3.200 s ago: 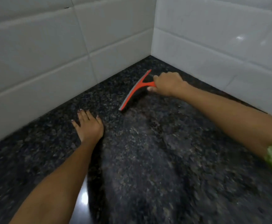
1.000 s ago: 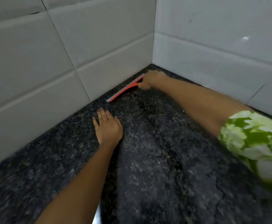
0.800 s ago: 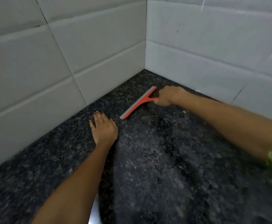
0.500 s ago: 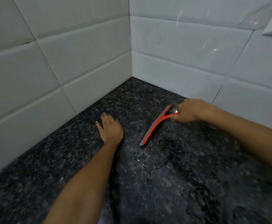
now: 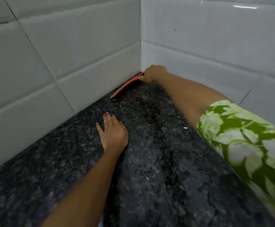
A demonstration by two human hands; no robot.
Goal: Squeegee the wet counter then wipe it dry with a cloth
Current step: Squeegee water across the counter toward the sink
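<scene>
A red squeegee (image 5: 125,86) lies with its blade along the foot of the left wall, deep in the corner of the dark speckled granite counter (image 5: 158,161). My right hand (image 5: 153,73) is shut on its handle, right at the corner. My left hand (image 5: 113,131) rests flat on the counter, palm down, fingers together, well short of the blade. Thin films and beads of water show on the stone in the middle and toward the right. No cloth is in view.
White tiled walls (image 5: 78,51) meet at the corner and close in the counter on the left and at the back. My right arm, with a green floral sleeve (image 5: 248,141), crosses the right side.
My right hand has carried the squeegee from mid-counter back into the corner, blade now against the left wall. My left hand has stayed flat in about the same place.
</scene>
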